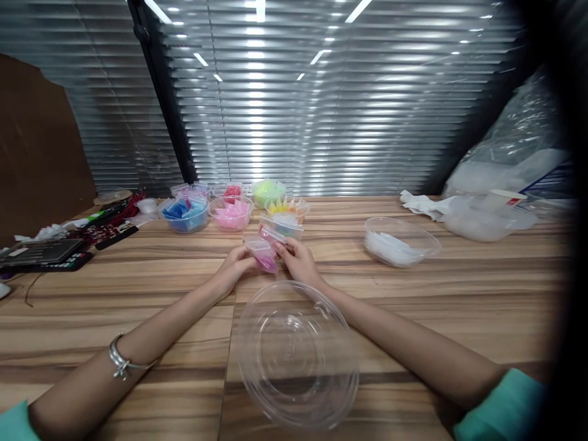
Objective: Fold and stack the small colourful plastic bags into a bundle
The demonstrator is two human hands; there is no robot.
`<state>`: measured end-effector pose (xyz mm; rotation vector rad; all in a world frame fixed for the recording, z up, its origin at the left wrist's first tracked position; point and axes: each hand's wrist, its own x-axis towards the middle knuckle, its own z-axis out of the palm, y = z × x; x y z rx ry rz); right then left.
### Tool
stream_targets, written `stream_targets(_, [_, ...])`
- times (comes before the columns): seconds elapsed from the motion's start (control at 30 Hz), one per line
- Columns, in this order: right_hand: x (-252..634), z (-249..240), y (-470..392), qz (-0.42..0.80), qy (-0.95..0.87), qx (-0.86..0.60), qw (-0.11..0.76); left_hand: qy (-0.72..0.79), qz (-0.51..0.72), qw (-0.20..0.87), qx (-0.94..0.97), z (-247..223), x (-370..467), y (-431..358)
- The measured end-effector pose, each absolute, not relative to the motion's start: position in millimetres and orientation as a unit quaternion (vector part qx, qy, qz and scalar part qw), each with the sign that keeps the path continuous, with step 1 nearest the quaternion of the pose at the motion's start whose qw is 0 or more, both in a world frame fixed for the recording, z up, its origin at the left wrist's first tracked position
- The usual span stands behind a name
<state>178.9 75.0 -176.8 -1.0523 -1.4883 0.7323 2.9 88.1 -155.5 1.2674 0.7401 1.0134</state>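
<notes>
My left hand (235,264) is closed on a small clear zip bag (264,256) with something pink-purple in its lower part. Beside it, the fingers of my right hand (296,260) pinch another small zip bag (272,234) with reddish-pink contents. The two bags overlap, and what fills them is too small to name. Just behind my hands lies a clear bag (289,225) with pale bluish contents. Close to me, between my forearms, a large round clear plastic bowl (294,410) stands on the wooden table (184,343).
Clear tubs line the back: one with blue pieces (184,215), one with pink pieces (231,214), others with yellow-green and yellow-orange pieces. To the right stands a tub with white material (397,248), near crumpled plastic and a paper cup (505,197). Cables and dark devices (46,252) lie left.
</notes>
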Motion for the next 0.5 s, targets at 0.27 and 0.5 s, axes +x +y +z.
stream_targets(0.27, [183.5,-173.7,72.9,0.283,-0.612,-0.469,0.570,0.356,0.438,0.581,0.587,-151.0,7.4,84.7])
stream_targets(0.5, [180.4,-170.8,69.9,0.279,-0.618,-0.466,0.568,0.340,0.455,0.578,0.586,-154.4,5.3,87.0])
